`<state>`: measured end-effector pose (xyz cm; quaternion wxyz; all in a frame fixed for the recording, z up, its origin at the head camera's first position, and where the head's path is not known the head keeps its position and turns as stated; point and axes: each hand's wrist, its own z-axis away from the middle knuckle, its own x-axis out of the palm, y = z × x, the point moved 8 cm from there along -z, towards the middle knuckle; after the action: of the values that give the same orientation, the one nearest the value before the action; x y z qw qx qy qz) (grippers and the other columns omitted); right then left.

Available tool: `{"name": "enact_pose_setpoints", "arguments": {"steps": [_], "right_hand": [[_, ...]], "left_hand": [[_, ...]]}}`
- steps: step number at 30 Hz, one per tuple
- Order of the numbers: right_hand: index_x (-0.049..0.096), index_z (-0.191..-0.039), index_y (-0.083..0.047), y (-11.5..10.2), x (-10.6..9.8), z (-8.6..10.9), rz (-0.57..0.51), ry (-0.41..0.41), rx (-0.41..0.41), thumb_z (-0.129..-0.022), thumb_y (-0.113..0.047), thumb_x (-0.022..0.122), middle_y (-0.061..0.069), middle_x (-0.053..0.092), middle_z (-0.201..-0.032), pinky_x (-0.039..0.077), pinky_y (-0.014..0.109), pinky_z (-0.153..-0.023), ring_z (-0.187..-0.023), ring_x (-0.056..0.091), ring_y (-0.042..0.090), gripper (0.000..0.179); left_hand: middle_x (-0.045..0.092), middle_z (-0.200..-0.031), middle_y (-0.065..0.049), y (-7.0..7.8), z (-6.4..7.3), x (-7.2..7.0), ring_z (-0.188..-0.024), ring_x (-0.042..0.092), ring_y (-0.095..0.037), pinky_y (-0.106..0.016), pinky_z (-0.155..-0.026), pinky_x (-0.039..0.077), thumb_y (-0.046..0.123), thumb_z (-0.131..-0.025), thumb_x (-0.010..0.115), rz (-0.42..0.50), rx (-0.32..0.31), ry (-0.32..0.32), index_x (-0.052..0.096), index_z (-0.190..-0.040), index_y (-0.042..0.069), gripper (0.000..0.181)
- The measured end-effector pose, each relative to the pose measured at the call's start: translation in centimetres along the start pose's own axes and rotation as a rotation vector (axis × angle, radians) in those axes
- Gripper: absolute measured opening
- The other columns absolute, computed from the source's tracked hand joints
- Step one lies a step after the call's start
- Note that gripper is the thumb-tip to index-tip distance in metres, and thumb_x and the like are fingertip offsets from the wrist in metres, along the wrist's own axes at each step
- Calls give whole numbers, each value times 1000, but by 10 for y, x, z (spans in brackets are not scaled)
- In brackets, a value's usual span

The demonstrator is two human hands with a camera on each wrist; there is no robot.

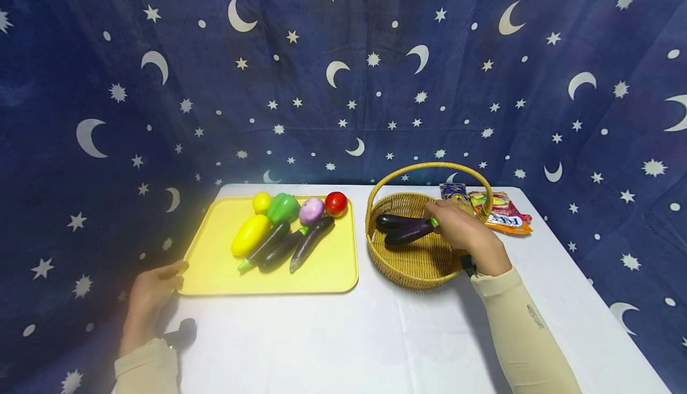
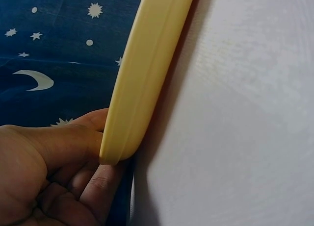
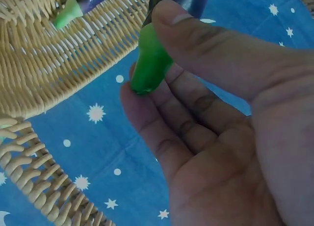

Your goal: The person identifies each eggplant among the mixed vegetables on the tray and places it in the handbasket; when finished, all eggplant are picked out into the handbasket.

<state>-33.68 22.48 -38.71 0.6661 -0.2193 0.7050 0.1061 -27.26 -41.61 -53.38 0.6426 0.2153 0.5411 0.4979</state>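
My right hand (image 1: 458, 227) pinches a dark purple eggplant (image 1: 408, 234) by its green stem end (image 3: 151, 59), between thumb and fingers. This eggplant is over the inside of a round wicker basket (image 1: 415, 272) with a tall arched handle. A second eggplant (image 1: 387, 222) is in the basket beside it, partly hidden. At the left, my left hand (image 1: 149, 292) grips the near left corner of a yellow tray (image 1: 206, 278). In the left wrist view the thumb lies at the tray's rim (image 2: 140, 84), with fingers under it.
On the tray lie several dark eggplants (image 1: 281, 248), a yellow mango-like fruit (image 1: 251, 234), a lemon (image 1: 262, 202), a green bell pepper (image 1: 283, 208), a purple onion (image 1: 312, 210) and a tomato (image 1: 336, 204). Snack packets (image 1: 501, 209) lie behind the basket's right side on the white table (image 1: 322, 340).
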Motion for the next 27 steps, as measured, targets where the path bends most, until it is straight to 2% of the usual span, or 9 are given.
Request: {"name": "enact_pose_setpoints", "arguments": {"steps": [7,14,17,20,23,27], "right_hand": [[65,-109,-11,1,1,-9,32,-44,31,-90,6,74,12,69,-107,57,48,-86,-102,65,31,27],[63,-106,-12,3,2,-22,51,-139,80,-94,11,61,9,63,-100,54,45,-82,-96,60,28,26],[64,-112,-13,7,8,-27,62,-194,107,-97,9,58,11,65,-106,58,50,-88,-102,65,30,27],[64,-115,-13,11,15,-32,73,-254,127,-99,7,59,12,66,-108,59,51,-87,-100,67,30,25],[64,-115,-12,14,23,-35,88,-308,133,-98,6,63,12,68,-103,60,49,-83,-93,66,27,24],[65,-117,-8,18,33,-39,91,-348,121,-99,5,63,10,68,-99,61,49,-89,-92,65,23,23]], "left_hand": [[32,-170,-18,0,2,0,-164,19,-48,-69,-132,19,11,-103,54,-13,-8,-4,41,-162,4,61],[32,-168,-15,0,-1,1,-162,22,-47,-68,-133,19,10,-103,55,-19,12,-16,40,-161,1,61],[33,-167,-15,-1,-2,0,-162,23,-48,-68,-132,19,9,-102,55,-15,3,-7,41,-161,1,61],[34,-167,-15,-1,-3,-1,-162,24,-48,-69,-132,20,10,-102,56,-9,-4,4,42,-160,1,60],[35,-167,-15,-1,-3,-1,-161,26,-48,-68,-132,21,11,-103,56,-10,-8,13,44,-160,2,59],[34,-167,-14,-2,-2,0,-162,26,-47,-67,-132,20,11,-103,56,-4,-11,8,43,-160,3,59]]}}
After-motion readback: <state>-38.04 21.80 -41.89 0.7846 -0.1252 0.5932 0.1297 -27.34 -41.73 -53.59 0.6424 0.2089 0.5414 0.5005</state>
